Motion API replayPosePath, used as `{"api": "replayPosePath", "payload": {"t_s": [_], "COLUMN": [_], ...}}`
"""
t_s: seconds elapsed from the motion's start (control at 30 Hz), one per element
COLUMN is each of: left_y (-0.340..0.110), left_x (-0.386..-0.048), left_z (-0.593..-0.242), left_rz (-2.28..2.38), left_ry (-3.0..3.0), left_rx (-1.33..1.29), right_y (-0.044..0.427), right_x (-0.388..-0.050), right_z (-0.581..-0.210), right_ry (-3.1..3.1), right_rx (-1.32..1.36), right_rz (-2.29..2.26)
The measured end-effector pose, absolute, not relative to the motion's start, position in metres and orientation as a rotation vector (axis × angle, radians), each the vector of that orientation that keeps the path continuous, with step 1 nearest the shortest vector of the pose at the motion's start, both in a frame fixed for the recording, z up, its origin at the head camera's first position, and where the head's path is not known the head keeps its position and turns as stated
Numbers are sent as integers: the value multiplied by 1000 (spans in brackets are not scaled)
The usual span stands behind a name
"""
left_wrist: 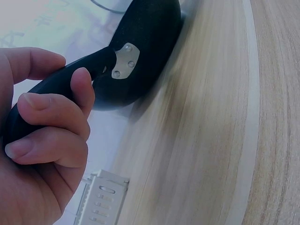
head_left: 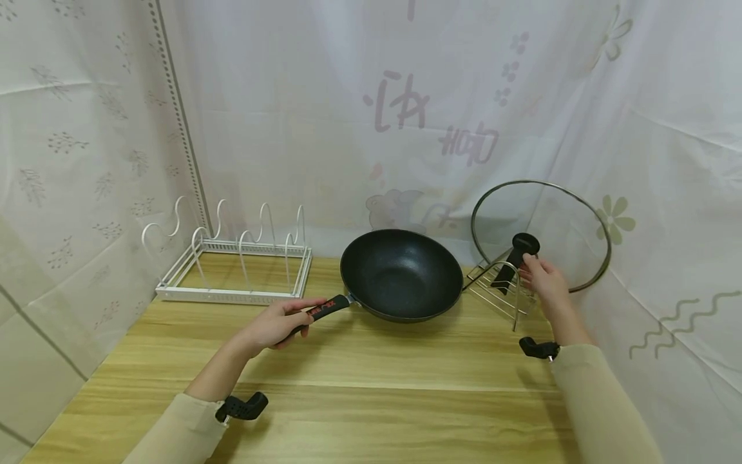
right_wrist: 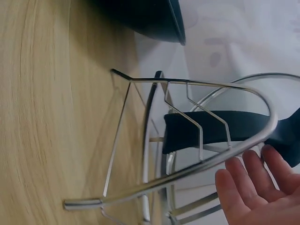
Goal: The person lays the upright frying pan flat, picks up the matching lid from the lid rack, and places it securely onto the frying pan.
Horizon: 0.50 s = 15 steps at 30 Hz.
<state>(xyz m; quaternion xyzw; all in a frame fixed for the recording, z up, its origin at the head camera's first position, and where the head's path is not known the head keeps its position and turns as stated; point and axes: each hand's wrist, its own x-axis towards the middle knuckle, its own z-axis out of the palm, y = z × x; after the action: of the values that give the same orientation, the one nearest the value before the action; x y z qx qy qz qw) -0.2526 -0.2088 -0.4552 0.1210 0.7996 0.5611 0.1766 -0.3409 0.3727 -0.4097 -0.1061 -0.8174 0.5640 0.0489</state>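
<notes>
A black wok (head_left: 401,276) is at the middle of the table, its inside facing up. My left hand (head_left: 278,324) grips its black handle (left_wrist: 58,84), fingers curled round it; whether the wok's base touches the table I cannot tell. At the right, a glass lid (head_left: 565,241) stands upright in a small wire rack (right_wrist: 187,176), its black handle (right_wrist: 211,126) behind the rack's front loop. My right hand (head_left: 547,283) is at that handle, thumb near the round knob (head_left: 525,243). Its fingers (right_wrist: 251,173) are loosely extended, tips by the loop and handle.
A white rack (head_left: 232,296) with several curved upright dividers stands at the back left of the wooden table (head_left: 371,419). Patterned pale curtains (head_left: 324,116) hang behind the table and along both sides. The small wire rack is close beside the wok's right edge.
</notes>
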Motion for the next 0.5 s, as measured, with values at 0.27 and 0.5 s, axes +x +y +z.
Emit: {"api": "replayPosePath", "payload": {"t_s": [0.27, 0.5], "left_y": [-209, -209], "left_x": [-252, -252], "left_z": [-455, -455], "left_rz": [1593, 1599], "left_ry": [2260, 2259], "left_rx": [343, 349], "right_y": [370, 368], "right_x": [-353, -363], "right_z": [-414, -417], "right_ry": [-2516, -2332], "right_rx": [-353, -263], "right_rz": [1829, 2125]}}
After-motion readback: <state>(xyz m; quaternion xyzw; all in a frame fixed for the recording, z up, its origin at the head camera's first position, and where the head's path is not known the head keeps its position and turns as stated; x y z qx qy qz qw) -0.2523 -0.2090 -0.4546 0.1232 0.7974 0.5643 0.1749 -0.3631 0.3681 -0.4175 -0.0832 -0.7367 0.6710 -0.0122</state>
